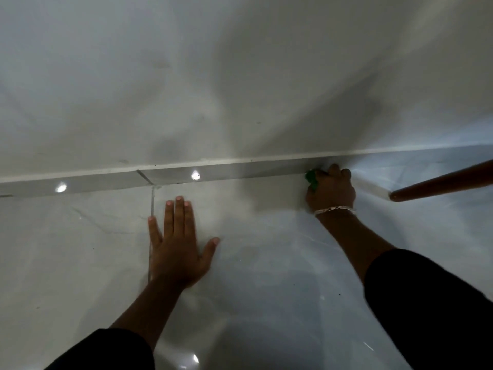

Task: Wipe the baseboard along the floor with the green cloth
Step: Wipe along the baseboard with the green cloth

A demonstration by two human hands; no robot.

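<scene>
Wiping in progress, by the look of it: right hand (pixel 330 189) is curled tight around the green cloth (pixel 312 180), bunched up w/ only a bit of green showing past the thumb side, pressed against the baseboard (pixel 213 172) right where it meets the floor (pixel 266 263). Left hand (pixel 177 244) is flat on the floor, fingers spread, palm down, holding nothing; reads as a brace for body weight, well apart from the cloth. Key relation: baseboard's long axis runs roughly left-right across the view, slightly rising toward the right, so the stroke has to track along that line, not toward/away from the body. Cloth sits on the left edge of the right hand, i.e. it leads if the stroke goes left, trails if it goes right. Long unwiped-looking run of baseboard lies to the left, incl. a tile joint (pixel 145 177); left hand is nearer that stretch but has no cloth, so right arm does the work. To the right, a brown wooden pole (pixel 440 184) comes in low near the baseboard, just beside the right hand, so prob less room that way. Can't tell how clean either section is; glossy tile + glare spots hide dust. Bracelet (pixel 334 209) on right wrist, dark sleeves both arms.
</scene>
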